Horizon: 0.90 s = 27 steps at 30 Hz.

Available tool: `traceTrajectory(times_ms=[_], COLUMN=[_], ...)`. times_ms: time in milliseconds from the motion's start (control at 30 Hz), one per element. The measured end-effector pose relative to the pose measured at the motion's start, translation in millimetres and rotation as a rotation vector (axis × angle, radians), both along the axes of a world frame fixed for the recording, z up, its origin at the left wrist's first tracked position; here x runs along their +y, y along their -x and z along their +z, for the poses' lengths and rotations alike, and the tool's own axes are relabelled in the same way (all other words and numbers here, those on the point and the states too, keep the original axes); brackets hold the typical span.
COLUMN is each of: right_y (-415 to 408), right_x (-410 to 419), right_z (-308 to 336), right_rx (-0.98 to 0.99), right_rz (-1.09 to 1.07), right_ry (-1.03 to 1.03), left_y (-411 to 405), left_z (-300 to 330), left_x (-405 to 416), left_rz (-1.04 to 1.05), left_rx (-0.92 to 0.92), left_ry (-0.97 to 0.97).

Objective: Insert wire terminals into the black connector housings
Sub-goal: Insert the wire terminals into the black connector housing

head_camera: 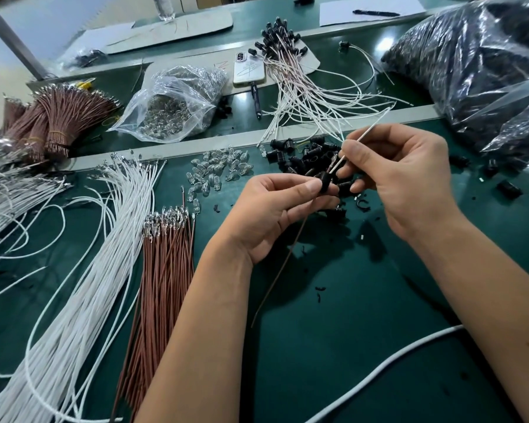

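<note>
Head view, looking down at a green worktop [333,346]. L hand [275,209] pinches a black connector housing [325,182] btwn thumb and fingers, grip clamped on it, held just above the worktop near centre. A brown wire [283,261] hangs from under that hand and trails down toward the near edge; can't tell exactly where it joins the housing. R hand [406,178] pinches a white wire [365,138] btwn thumb and forefinger, grip clamped on it, w/ the metal terminal end [334,161] angled down right at the top of the housing; can't tell if it's seated or just touching.

Behind the hands, a loose pile of black housings [300,154] lies on the worktop, and just left of it a scatter of small clear bulbs [217,169]. Far left: a long bundle of white wires [83,270] w/ terminals at the far end, and beside it, to the right, a bundle of brown wires [162,276], also w/ terminals. Further back: finished white-wired housings [303,87] in a heap, a phone [248,70], a clear bag of metal parts [177,105], tied brown wire bunches [58,117] at left, and a big plastic bag of black parts [477,65] at right. A white cable [394,361] crosses the near right corner.
</note>
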State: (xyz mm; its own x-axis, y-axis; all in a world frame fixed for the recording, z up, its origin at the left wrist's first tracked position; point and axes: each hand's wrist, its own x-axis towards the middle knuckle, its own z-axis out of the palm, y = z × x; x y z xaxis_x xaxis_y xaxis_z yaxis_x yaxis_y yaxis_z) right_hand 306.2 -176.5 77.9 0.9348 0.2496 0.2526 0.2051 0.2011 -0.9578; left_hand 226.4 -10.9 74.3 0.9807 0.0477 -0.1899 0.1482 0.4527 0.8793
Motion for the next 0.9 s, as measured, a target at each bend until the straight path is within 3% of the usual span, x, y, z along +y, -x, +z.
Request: traceTrajectory(times_ms=[300,900], right_y=[-2.1,-4.7], right_x=[-3.1,-7.8], right_z=[3.8,5.3], right_rx=[0.04,0.097], right_rz=[0.053,0.063], right_ry=[-0.029,-0.075], left_y=[2.3,5.2], left_z=[3.4,9.3], left_x=[-1.9,-4.4], left_rz=[-0.081,-0.098], left_rx=[0.014,0.037], left_ry=[0.119,0.145])
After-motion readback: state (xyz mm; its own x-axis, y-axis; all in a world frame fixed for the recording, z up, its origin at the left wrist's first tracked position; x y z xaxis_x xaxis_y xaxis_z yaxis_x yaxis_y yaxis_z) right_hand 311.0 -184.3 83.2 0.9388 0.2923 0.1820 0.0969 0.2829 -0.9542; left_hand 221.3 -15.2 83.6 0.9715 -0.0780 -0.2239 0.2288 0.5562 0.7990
